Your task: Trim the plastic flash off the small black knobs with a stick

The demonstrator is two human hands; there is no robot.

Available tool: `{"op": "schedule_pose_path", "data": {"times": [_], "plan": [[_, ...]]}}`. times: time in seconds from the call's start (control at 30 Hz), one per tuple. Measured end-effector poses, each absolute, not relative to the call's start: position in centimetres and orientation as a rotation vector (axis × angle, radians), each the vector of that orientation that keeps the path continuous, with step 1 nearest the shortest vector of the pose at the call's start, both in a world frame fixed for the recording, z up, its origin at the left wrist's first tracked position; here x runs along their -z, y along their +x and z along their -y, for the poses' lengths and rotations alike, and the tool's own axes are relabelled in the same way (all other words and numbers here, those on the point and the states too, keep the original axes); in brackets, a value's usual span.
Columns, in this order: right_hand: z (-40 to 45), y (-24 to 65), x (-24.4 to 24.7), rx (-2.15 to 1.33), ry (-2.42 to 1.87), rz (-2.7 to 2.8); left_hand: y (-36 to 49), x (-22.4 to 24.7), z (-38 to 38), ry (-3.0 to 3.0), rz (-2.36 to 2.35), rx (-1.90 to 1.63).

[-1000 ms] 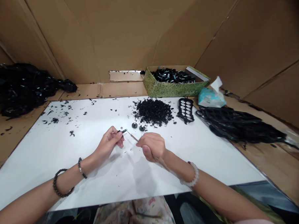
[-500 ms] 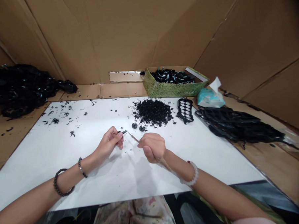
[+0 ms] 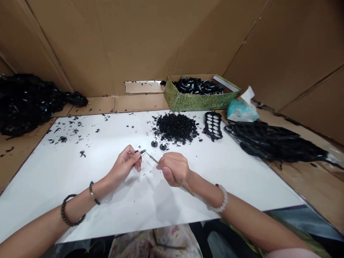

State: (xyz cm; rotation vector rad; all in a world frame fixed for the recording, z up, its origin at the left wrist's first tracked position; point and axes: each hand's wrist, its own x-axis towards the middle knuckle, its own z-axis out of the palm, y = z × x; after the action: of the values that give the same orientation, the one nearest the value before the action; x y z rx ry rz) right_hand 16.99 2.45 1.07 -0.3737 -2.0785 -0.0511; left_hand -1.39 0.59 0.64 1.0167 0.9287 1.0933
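Between the thumb and fingers of my left hand (image 3: 129,159) is a small black part with a metal stud (image 3: 142,151), its stud end pointing right. My right hand (image 3: 173,168) is wrapped round a thin tool with a pointed metal tip (image 3: 152,158), perhaps a pick or narrow blade. That tip is at or very near the stud end; I cannot tell whether they touch. Just beyond my hands, two black round-based parts (image 3: 163,147) stand with their studs up. Behind them lies a heap of small black rings and scraps (image 3: 176,128).
A green patterned box (image 3: 199,102) full of black studded parts stands at the back. To its right are a black sheet with round holes (image 3: 213,126), a tissue pack (image 3: 242,111) and black moulded sheets (image 3: 278,144). A black pile (image 3: 31,103) lies left. Cardboard walls (image 3: 145,35) surround the table.
My right hand and its tool have shifted very slightly left. My left hand keeps its hold on the studded part, almost still.
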Motion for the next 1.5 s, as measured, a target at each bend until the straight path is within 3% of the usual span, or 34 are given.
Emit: {"op": "schedule_pose_path", "data": {"times": [1.5], "plan": [[-2.02, 16.83, -1.48, 0.061, -0.431, 2.144, -1.14, -0.61, 0.28, 1.318, -0.957, -1.048]]}}
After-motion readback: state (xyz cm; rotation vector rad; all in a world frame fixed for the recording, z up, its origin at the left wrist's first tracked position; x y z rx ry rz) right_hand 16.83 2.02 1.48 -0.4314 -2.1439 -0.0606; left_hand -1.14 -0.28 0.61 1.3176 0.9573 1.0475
